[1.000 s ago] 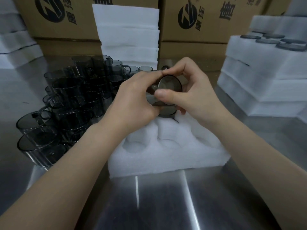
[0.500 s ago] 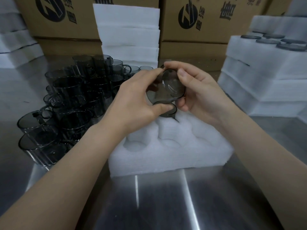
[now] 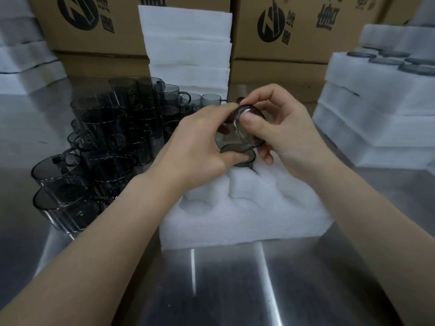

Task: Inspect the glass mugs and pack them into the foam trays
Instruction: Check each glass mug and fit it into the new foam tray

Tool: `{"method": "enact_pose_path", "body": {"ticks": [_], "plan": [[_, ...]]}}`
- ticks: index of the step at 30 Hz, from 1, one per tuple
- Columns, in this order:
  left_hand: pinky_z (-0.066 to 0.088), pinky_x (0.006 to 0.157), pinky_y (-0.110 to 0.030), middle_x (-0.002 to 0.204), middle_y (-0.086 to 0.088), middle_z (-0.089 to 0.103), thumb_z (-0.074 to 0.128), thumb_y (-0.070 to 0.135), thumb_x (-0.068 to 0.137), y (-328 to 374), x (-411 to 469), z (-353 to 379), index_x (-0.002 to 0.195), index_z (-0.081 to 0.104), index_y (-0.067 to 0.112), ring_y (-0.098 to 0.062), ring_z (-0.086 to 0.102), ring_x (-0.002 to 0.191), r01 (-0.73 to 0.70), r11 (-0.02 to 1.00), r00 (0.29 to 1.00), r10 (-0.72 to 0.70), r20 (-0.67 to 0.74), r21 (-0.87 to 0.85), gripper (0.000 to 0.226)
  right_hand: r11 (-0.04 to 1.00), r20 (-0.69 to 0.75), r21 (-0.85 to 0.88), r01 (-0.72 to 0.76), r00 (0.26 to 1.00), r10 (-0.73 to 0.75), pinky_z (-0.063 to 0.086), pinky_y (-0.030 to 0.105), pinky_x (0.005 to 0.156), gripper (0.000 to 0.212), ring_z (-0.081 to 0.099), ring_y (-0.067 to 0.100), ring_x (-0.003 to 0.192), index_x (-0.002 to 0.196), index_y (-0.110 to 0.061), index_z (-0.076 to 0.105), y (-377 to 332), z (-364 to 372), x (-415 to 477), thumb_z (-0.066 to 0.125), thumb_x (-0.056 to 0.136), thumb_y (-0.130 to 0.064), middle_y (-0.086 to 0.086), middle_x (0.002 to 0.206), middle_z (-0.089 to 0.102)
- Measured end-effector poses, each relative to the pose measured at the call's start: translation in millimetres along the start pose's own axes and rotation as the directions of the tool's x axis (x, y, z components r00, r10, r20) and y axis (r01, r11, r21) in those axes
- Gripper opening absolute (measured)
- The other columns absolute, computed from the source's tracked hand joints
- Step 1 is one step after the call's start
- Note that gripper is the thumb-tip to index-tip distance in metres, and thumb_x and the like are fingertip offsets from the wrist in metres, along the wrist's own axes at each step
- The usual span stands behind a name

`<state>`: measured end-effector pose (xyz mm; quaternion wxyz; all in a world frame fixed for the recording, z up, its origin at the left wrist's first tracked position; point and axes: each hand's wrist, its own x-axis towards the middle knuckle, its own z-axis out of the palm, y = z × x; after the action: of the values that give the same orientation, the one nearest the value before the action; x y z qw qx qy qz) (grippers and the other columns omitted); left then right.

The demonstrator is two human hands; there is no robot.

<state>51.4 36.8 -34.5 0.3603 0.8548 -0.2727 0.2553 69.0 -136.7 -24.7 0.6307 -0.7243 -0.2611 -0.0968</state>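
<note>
Fingers (image 3: 253, 122) of the right hand (image 3: 289, 137) and left hand (image 3: 200, 149) curl around a smoky grey glass mug (image 3: 244, 135), tipped sideways with one round end facing the viewer, held above the white foam tray (image 3: 235, 222) on the steel surface (image 3: 235, 290).

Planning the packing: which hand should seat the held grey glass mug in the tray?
Probably right hand: it grips the grey glass mug over the white foam tray; left hand neighbours unpacked mugs.

The left hand (image 3: 200, 147) and right hand (image 3: 287, 132) are bare, the left forearm (image 3: 106, 231) and right forearm (image 3: 376, 220) likewise uncovered, and the right thumbnail (image 3: 246, 118) is short and plain.
</note>
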Motion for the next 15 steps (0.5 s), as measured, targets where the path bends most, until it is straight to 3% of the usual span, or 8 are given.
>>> {"method": "enact_pose_path", "body": {"ticks": [2,4,7,10,12,15], "plan": [[0.047,0.085,-0.025,0.103,0.005,0.062,0.080,0.039,0.067,0.1,0.2,1.0,0.130,0.057,0.021,-0.008,0.057,0.093,-0.033,0.999,0.999,0.033,0.011,0.023,0.070,0.998,-0.064,-0.040,0.054,0.996,-0.056,0.033,0.024,0.031,0.005,0.044,0.021,0.037,0.090,-0.021,0.063,-1.4,1.0,-0.9,0.062,0.092,-0.026,-0.001,0.074,0.062],[0.045,0.084,-0.025,0.100,0.007,0.059,0.076,0.044,0.068,0.2,0.8,2.2,0.133,0.055,0.020,-0.006,0.052,0.089,-0.059,0.997,0.997,0.057,0.045,0.053,0.072,0.996,-0.113,-0.054,0.068,0.991,-0.074,0.030,0.021,0.029,0.016,0.043,0.016,0.031,0.089,-0.018,0.065,-1.1,-0.6,-1.7,0.054,0.100,-0.020,-0.001,0.061,0.059],[0.046,0.089,-0.026,0.109,0.008,0.058,0.069,0.053,0.073,0.2,0.3,2.2,0.139,0.047,0.023,-0.005,0.053,0.097,-0.051,0.998,0.997,0.048,0.061,0.048,0.076,1.000,-0.121,0.011,0.017,0.993,-0.015,0.032,0.021,0.030,0.022,0.045,0.020,0.033,0.089,-0.017,0.064,-1.8,-2.2,-1.9,0.047,0.103,-0.020,0.012,0.066,0.059],[0.048,0.094,-0.024,0.108,0.022,0.054,0.068,0.057,0.072,0.7,-1.5,0.4,0.140,0.036,0.031,0.002,0.057,0.104,0.013,0.998,1.000,-0.013,-0.004,-0.060,0.079,0.979,-0.064,0.176,-0.102,0.991,0.115,0.046,0.028,0.039,0.030,0.057,0.029,0.048,0.093,-0.018,0.061,-4.3,-3.7,0.0,0.040,0.103,-0.036,0.012,0.080,0.068],[0.051,0.090,-0.025,0.104,0.021,0.054,0.073,0.051,0.071,1.4,-2.3,-0.5,0.127,0.037,0.032,0.001,0.058,0.100,0.027,0.994,0.998,-0.032,-0.052,-0.102,0.069,0.978,-0.028,0.162,-0.135,0.990,0.141,0.052,0.035,0.047,0.033,0.066,0.031,0.064,0.098,-0.018,0.060,-5.6,-5.2,1.2,0.045,0.096,-0.047,0.008,0.090,0.070],[0.050,0.083,-0.029,0.104,0.010,0.058,0.074,0.047,0.075,2.4,-1.6,-1.2,0.113,0.051,0.019,-0.007,0.058,0.096,-0.021,0.999,0.991,0.015,-0.136,-0.039,0.053,0.990,0.010,0.086,-0.113,0.994,0.113,0.058,0.043,0.062,0.034,0.069,0.031,0.091,0.109,-0.020,0.062,-6.2,-6.5,1.1,0.060,0.085,-0.043,0.008,0.107,0.068]]}}
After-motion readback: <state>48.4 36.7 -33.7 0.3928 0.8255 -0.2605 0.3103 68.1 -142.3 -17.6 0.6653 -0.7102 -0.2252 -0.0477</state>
